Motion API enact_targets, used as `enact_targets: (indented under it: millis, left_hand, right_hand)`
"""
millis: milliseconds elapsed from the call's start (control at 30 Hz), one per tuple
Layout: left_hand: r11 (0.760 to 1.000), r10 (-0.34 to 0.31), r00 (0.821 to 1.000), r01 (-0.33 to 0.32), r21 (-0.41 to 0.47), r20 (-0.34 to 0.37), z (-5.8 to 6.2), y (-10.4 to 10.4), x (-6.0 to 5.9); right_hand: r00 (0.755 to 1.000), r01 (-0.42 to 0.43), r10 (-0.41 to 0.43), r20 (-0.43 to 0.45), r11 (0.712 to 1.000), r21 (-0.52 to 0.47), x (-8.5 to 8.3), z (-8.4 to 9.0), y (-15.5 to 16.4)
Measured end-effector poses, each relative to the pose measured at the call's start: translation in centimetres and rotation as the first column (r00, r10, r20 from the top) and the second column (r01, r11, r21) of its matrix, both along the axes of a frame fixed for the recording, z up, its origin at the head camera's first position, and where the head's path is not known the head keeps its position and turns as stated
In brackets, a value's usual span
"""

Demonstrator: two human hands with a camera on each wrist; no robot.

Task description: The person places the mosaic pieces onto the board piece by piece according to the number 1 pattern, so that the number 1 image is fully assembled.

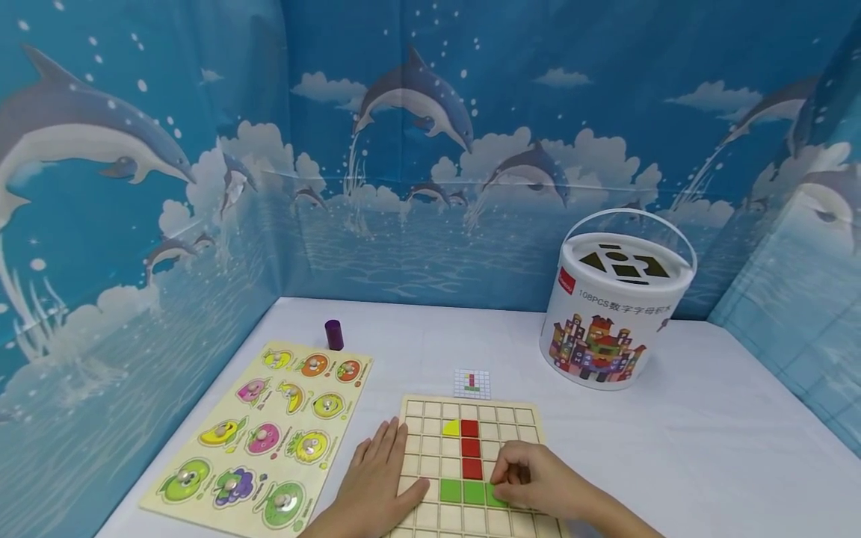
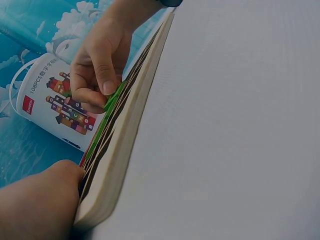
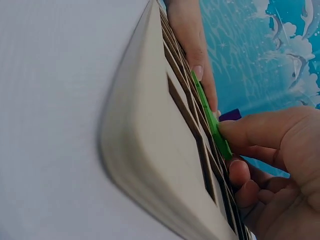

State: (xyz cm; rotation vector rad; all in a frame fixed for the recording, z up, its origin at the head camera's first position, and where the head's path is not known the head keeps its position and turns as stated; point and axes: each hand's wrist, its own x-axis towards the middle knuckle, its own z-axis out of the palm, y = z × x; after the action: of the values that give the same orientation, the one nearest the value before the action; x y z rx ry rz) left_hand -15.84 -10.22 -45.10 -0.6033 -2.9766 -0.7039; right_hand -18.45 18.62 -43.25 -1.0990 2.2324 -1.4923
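A wooden grid board (image 1: 430, 446) lies on the white table. On it are a yellow quarter-round tile (image 1: 451, 428), a column of red square tiles (image 1: 471, 447), and a row of green square tiles (image 1: 462, 491) under the column. My left hand (image 1: 380, 478) rests with straight fingers along the board's left edge, its thumb over the grid. At the right end of the green row, my right hand (image 1: 541, 478) pinches a green square tile (image 1: 496, 496) between thumb and finger. The right wrist view shows this green tile (image 3: 223, 142) tilted at the grid, under the fingertips.
Just behind the board lies a small pattern card (image 1: 472, 383). A fruit peg puzzle (image 1: 269, 403) takes up the left side, with a purple cylinder (image 1: 334, 335) standing behind it. The white bucket (image 1: 615, 314) with shaped lid holes is at back right. Dolphin-print curtains (image 1: 430, 246) enclose the table.
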Motion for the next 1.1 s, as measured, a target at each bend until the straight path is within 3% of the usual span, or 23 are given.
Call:
enact_targets:
  millis: [333, 567, 833, 1100]
  left_hand:
    - [1.000, 0.004, 1.000, -0.004, -0.017, -0.013, -0.08, -0.22, -0.03]
    - [1.000, 0.002, 1.000, -0.002, -0.010, -0.019, -0.12, -0.24, -0.10]
    - [1.000, 0.000, 1.000, 0.000, -0.017, -0.004, -0.10, -0.25, -0.27]
    - [1.000, -0.009, 1.000, 0.009, -0.003, 0.001, 0.02, -0.21, -0.32]
  right_hand:
    - [0.999, 0.036, -0.036, 0.007, 0.999, 0.028, 0.06, -0.09, -0.23]
    - [0.998, 0.029, -0.028, -0.052, 0.999, 0.027, -0.10, 0.13, -0.22]
    - [0.998, 0.062, -0.060, -0.035, 0.995, 0.075, -0.30, 0.26, -0.04]
    - [0.998, 0.056, -0.055, -0.016, 0.997, 0.059, -0.41, 0.31, 0.10]
